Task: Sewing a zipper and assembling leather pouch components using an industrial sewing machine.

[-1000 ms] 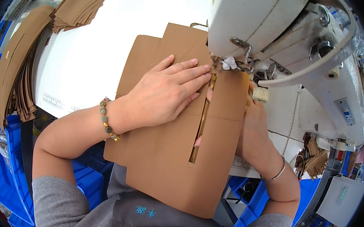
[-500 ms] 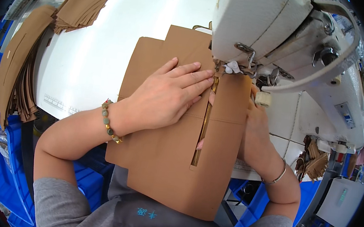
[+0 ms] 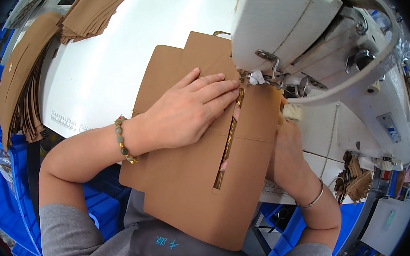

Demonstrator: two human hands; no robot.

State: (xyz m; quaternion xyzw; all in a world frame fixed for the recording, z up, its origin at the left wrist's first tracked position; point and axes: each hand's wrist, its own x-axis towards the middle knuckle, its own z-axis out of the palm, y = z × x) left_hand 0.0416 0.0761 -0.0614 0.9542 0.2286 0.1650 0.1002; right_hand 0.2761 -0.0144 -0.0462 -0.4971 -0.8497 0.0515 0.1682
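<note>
A brown panel (image 3: 178, 190), perhaps leather or a leather-like sheet, lies under the needle area of a white sewing machine (image 3: 285, 26). A brass-toothed zipper (image 3: 231, 131) shows through a long narrow slot in it. My left hand (image 3: 187, 108) rests flat on the panel, fingers stretched toward the presser foot (image 3: 243, 77) at the slot's far end. My right hand (image 3: 288, 137) is at the panel's right edge, partly under it. Bits of fingers show through the slot beneath the zipper. Most of the right fingers are hidden.
Stacked brown pieces (image 3: 100, 7) lie at the far left of the white table (image 3: 85, 80), and more brown pieces (image 3: 25, 74) drape over its left edge. Blue bins (image 3: 5, 172) stand below on the left. Brown scraps (image 3: 354, 178) hang at the right.
The whole view has shifted slightly, with the machine a little farther left in the picture. Both hands keep nearly the same hold on the panel.
</note>
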